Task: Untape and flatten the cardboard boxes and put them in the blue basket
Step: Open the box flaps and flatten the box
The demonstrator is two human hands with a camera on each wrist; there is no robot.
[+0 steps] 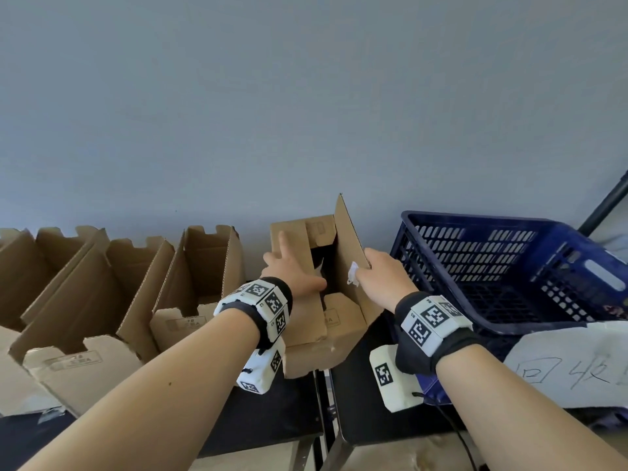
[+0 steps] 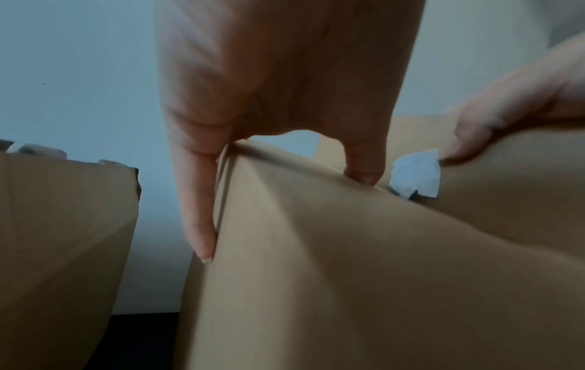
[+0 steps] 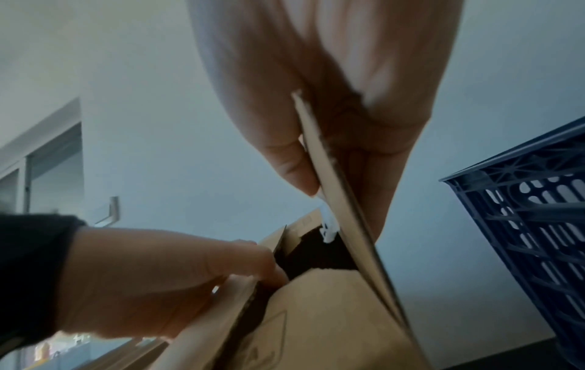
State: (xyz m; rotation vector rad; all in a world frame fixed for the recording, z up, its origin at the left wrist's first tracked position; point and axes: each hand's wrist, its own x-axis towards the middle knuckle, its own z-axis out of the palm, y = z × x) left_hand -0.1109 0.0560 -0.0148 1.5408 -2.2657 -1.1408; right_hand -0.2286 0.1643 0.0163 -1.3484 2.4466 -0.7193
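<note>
Matt brown cardboard box (image 1: 336,321); perforated blue plastic basket (image 1: 509,263).

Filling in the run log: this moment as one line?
left hand: grips left flap | right hand: pinches right flap | tape scrap: on right flap | blue basket: right of box

Forearms reach forward, left grip (image 1: 292,270) and right grip (image 1: 384,277) each pinching the cardboard box (image 1: 343,333).
</note>
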